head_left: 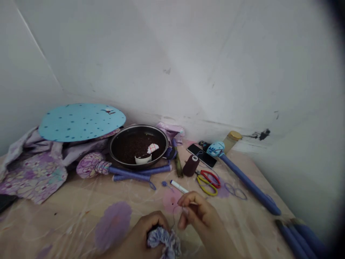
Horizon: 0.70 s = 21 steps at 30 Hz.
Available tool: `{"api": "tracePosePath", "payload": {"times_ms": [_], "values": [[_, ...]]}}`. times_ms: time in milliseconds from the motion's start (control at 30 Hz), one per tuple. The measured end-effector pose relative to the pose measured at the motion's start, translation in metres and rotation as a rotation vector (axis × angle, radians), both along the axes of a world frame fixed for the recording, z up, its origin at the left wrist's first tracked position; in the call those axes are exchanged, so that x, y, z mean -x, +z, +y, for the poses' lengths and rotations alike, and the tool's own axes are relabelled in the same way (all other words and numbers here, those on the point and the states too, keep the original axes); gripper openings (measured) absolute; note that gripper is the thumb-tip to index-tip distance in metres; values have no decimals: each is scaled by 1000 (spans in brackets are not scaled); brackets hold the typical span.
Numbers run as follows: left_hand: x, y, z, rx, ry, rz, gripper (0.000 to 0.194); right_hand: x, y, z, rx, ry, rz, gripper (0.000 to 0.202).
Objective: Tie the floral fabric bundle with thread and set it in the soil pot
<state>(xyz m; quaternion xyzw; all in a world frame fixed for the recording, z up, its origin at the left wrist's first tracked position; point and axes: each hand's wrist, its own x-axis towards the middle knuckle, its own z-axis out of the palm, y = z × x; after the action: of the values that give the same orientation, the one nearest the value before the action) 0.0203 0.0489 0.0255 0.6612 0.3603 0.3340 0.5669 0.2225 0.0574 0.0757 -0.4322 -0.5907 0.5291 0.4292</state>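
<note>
Behind the flowered tablecloth [83, 219] is a marked white wall [172, 64]. On the cloth, the dark pan [138, 145] contains brown grains and a small white cup [143, 159]. Near the front, left fingers close around gathered fabric [164, 241]; right fingers [185, 209] pinch together on thread [174, 216].

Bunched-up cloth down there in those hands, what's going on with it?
The left hand holds the bunched, patterned cloth, while the right hand seems to pinch a thin thread running up from it. Any needle is too small to make out. Just beyond lie a white marker, scissors and a dark cone of thread.
</note>
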Motion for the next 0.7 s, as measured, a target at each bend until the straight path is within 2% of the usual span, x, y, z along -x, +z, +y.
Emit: {"api": "tracePosePath", "payload": {"times_ms": [100,200,333,500,700], "values": [[0,-4,-1,30,18,-22,23,4,-21,-9,-87,94,-212,8],[1,-10,0,27,-3,-43,20,2,-38,-17,-295,120,-435,16],[5,-14,2,18,-41,-34,29,-7,-53,-20,-429,168,-517,24],[4,-11,-1,58,-23,-8,38,-14,-61,-20,-501,241,-629,22],[2,-10,-1,94,-2,-9,39,-12,-55,-22,-544,255,-794,15]]}}
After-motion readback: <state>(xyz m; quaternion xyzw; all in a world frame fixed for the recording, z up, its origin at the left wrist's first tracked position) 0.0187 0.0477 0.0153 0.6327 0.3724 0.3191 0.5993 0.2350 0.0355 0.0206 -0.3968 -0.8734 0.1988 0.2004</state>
